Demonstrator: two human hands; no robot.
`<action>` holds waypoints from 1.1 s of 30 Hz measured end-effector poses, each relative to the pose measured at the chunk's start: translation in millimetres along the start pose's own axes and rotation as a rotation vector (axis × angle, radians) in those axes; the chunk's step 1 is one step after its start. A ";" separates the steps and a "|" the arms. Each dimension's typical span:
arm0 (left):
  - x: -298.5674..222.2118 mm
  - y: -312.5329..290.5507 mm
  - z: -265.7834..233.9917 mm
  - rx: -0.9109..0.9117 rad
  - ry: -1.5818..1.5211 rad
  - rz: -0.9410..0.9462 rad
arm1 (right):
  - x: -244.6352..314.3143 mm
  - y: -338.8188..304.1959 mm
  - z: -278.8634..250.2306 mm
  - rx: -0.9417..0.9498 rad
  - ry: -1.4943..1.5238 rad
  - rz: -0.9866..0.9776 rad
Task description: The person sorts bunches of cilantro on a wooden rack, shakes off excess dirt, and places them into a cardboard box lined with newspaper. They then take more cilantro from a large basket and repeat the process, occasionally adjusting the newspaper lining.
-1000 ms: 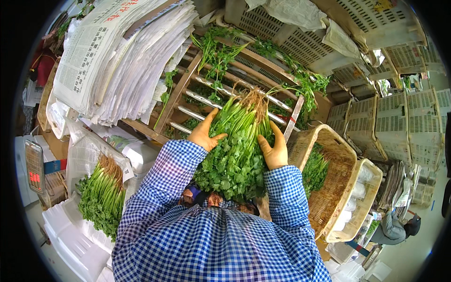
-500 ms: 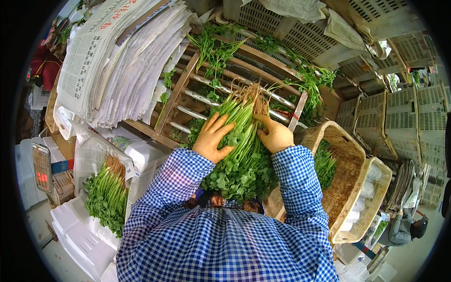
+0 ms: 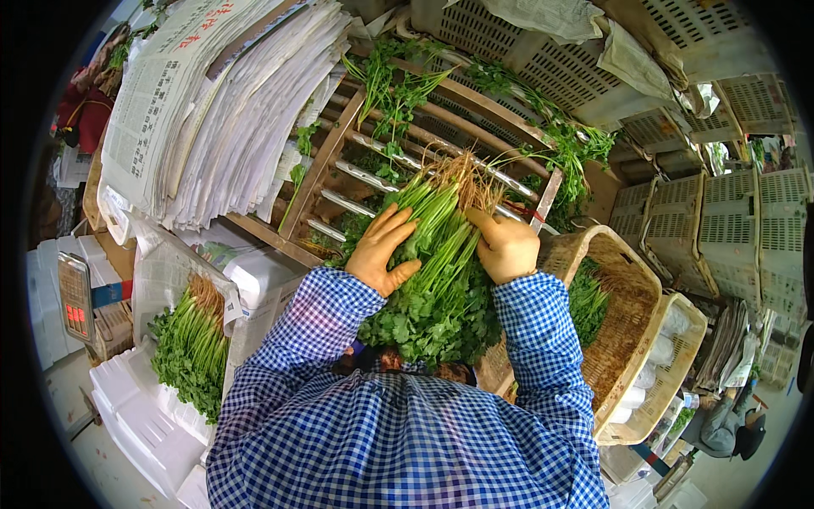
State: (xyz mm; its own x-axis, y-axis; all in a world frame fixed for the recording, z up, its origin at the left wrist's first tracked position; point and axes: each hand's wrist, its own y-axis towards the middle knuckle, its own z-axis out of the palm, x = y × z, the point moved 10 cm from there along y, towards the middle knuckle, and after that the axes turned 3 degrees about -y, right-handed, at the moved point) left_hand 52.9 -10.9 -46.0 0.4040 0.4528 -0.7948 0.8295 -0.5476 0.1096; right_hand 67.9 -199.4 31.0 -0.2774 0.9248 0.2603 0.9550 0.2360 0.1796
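A large bunch of coriander (image 3: 445, 305) lies in front of me across a wooden rack with metal rods (image 3: 348, 175). Its brown roots (image 3: 468, 180) point away and its leaves hang toward my body. My left hand (image 3: 383, 251) rests on the left side of the bunch, fingers stretched out and thumb apart. On the other side, my right hand (image 3: 509, 248) is closed, with thumb and curled forefinger on stems just below the roots. Its other fingertips are hidden. Loose coriander sprigs (image 3: 398, 93) hang over the rack's far bars.
Stacked newspapers (image 3: 242, 127) stand at far left. Below them, another coriander bunch (image 3: 193, 343) lies in a paper-lined box, near a scale display (image 3: 75, 293). At right are a soiled basket (image 3: 632, 318) with coriander and a smaller basket (image 3: 691, 339). Crates (image 3: 725, 220) and a person (image 3: 721, 428) are beyond.
My right hand has shifted slightly right and curled more tightly at the root end. The left hand stays nearly in place on the bunch.
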 end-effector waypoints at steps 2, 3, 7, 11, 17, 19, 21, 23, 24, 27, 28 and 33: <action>-9.5 5.9 -11.5 -0.012 -0.102 -0.051 | 1.1 14.6 -14.2 -0.086 -0.028 -0.048; -15.9 9.6 -16.2 -0.015 -0.155 -0.074 | -0.4 21.4 -19.2 -0.130 -0.045 -0.069; -33.6 12.8 3.3 0.125 0.121 -0.002 | -16.9 37.3 65.3 0.159 -0.243 0.001; -34.5 9.3 25.3 0.252 0.439 0.089 | -32.9 42.1 70.9 0.176 -0.041 0.060; -30.0 5.5 24.0 0.249 0.408 0.026 | -73.9 -1.2 -9.7 -0.105 0.404 0.400; -32.1 6.9 23.2 0.243 0.402 0.021 | -82.4 -42.0 -20.3 -0.172 0.366 0.468; -32.6 7.7 22.7 0.257 0.403 0.010 | -81.8 -82.9 2.7 -0.020 0.496 0.685; -32.0 8.1 25.1 0.271 0.400 0.004 | -48.7 -103.1 24.9 0.108 0.463 0.698; -32.2 8.3 25.8 0.281 0.408 -0.001 | -32.3 -101.1 27.6 0.165 0.378 0.653; -31.7 6.8 23.2 0.274 0.406 -0.005 | -24.3 -95.3 12.7 0.043 0.295 0.652; -29.8 6.0 23.2 0.276 0.410 -0.009 | -22.2 -93.8 -4.1 -0.079 0.192 0.622; -27.5 5.4 23.0 0.271 0.395 -0.021 | -8.0 -91.2 6.9 0.298 0.193 0.677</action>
State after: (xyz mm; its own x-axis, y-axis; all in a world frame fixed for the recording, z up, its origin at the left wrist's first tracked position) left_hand 37.4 -42.5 -37.3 0.5475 0.6697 -0.5018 0.7299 -0.6754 -0.1051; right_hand -16.3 -226.3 6.0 0.3917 0.8339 0.3888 0.9033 -0.2682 -0.3348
